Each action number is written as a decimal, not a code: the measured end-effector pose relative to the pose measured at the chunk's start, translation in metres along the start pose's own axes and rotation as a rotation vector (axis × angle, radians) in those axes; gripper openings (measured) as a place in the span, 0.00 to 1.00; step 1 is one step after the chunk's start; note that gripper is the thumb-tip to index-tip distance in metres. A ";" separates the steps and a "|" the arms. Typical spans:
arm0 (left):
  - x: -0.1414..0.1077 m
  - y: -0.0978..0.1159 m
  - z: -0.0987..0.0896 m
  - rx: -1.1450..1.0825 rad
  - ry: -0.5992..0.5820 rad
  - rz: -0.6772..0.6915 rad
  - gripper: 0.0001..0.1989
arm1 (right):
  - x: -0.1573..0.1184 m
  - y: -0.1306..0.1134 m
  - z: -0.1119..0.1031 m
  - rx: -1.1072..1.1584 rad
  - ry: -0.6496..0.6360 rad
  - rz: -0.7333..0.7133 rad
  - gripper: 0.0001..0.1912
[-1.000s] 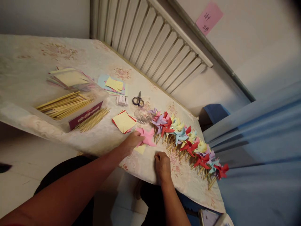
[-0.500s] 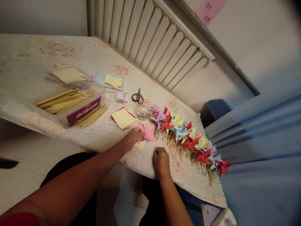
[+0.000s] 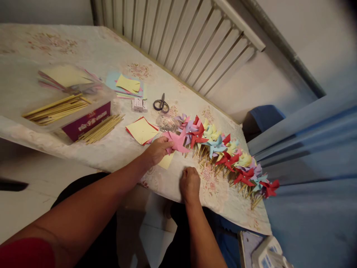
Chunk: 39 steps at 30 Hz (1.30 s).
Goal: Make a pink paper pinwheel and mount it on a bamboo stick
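My left hand (image 3: 158, 149) pinches a pink paper pinwheel (image 3: 177, 141) by one side, holding it above the table. Under it lies a small yellow paper piece (image 3: 166, 160). Close to the table's front edge, my right hand (image 3: 190, 183) rests with its fingers curled; whatever they may hold is hidden. A stack of square papers (image 3: 141, 130), yellow on top with red beneath, lies left of the pinwheel. Just behind it sits a clear dish of small metal pieces (image 3: 167, 123). Finished pinwheels on sticks (image 3: 227, 158) stretch in a row to the right.
Scissors (image 3: 161, 104) and small boxes (image 3: 139, 105) lie farther back, beside coloured papers (image 3: 126, 85). On the left, a clear plastic box (image 3: 86, 123) holds wooden sticks, with more sticks (image 3: 102, 128) alongside. A radiator (image 3: 178, 44) borders the table's back; a blue curtain (image 3: 315, 160) hangs right.
My left hand has lifted and turned the pink pinwheel slightly, baring more of the yellow piece. My right hand stays curled in about the same place. The view has shifted a little.
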State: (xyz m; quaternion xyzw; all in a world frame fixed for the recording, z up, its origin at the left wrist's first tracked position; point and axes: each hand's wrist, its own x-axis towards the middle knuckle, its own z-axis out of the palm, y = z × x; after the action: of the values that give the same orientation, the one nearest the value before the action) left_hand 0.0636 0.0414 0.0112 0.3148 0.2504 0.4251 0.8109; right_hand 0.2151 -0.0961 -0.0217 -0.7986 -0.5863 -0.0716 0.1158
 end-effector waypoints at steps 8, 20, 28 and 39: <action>0.010 -0.005 0.006 -0.073 -0.012 -0.015 0.18 | 0.004 0.002 -0.006 0.032 -0.050 -0.053 0.11; 0.016 -0.018 0.019 0.044 0.022 0.006 0.14 | 0.011 0.000 -0.016 0.028 -0.164 -0.008 0.10; 0.017 -0.020 0.022 0.134 0.057 0.043 0.13 | 0.016 0.001 -0.022 -0.010 -0.255 -0.031 0.10; 0.014 -0.013 0.021 0.185 0.122 0.078 0.14 | 0.015 -0.003 -0.019 -0.018 -0.218 0.014 0.09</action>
State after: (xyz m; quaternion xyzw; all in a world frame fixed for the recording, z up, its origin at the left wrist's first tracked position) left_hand 0.0915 0.0412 0.0140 0.3714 0.3247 0.4499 0.7445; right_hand 0.2173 -0.0871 0.0008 -0.8067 -0.5892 0.0113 0.0447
